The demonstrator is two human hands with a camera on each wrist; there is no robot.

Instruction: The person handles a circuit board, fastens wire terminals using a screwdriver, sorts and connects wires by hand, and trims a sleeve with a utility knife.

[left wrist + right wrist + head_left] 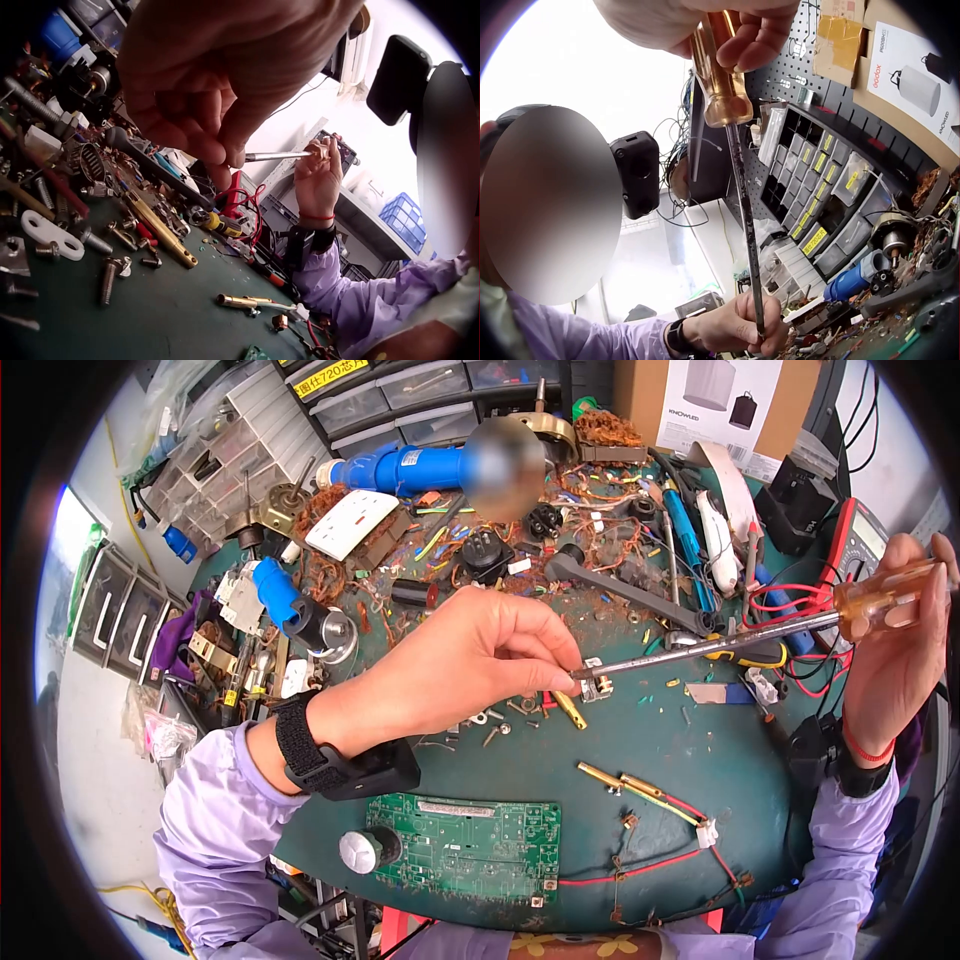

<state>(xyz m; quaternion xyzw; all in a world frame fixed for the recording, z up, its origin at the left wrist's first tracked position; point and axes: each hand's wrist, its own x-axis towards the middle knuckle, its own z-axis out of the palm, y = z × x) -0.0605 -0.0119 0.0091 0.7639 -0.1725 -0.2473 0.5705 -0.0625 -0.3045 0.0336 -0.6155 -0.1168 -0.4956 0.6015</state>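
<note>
Head view shows the screwdriver held beyond the green circuit board and toward its right; the right hand grips the handle, the left hand pinches the tip. I think light, steady fingers serve best, without forcing against the skin.

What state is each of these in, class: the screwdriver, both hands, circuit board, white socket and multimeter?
Screwdriver: held above the table
Left hand: pinching its far end
Right hand: gripping its handle
Circuit board: lying on the table
White socket: face showing, nothing plugged in
Multimeter: partly hidden, display too small to read
</note>
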